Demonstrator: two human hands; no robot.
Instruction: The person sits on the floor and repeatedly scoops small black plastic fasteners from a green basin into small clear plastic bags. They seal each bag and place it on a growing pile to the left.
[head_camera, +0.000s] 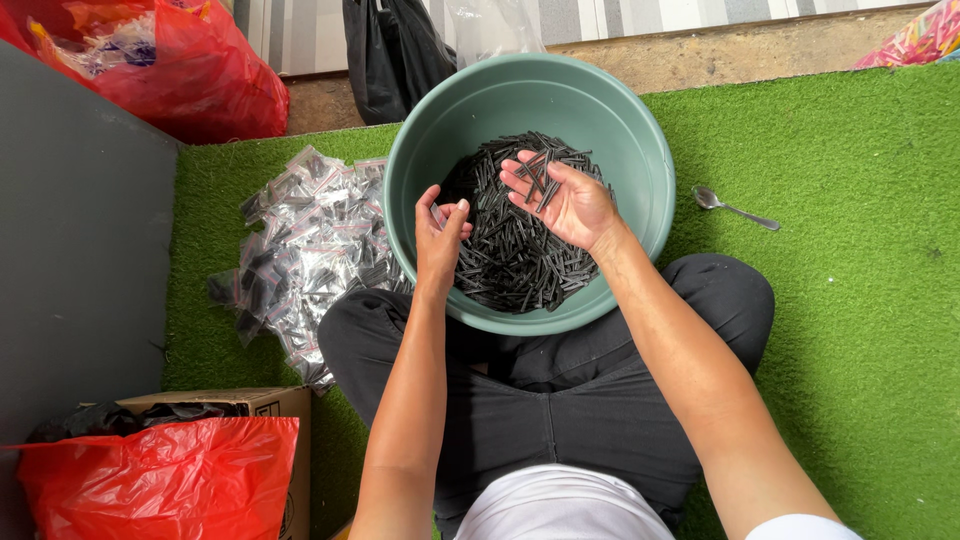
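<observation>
We cup loose black sticks in the open right hand while the left hand pinches a few above the green basin; light, stiff, prone to scatter.

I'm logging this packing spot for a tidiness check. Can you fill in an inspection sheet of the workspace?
Surface: green artificial turf.
Job's things: green basin on the lap, holding small black sticks; pile of small clear packets beside it.
Clutter: metal spoon, red plastic bags, cardboard box.
Grippers: left hand pinches a small clear packet; right hand cups sticks, palm up.
Cables: nothing seen.
Surroundings: grey panel, black bag.
</observation>
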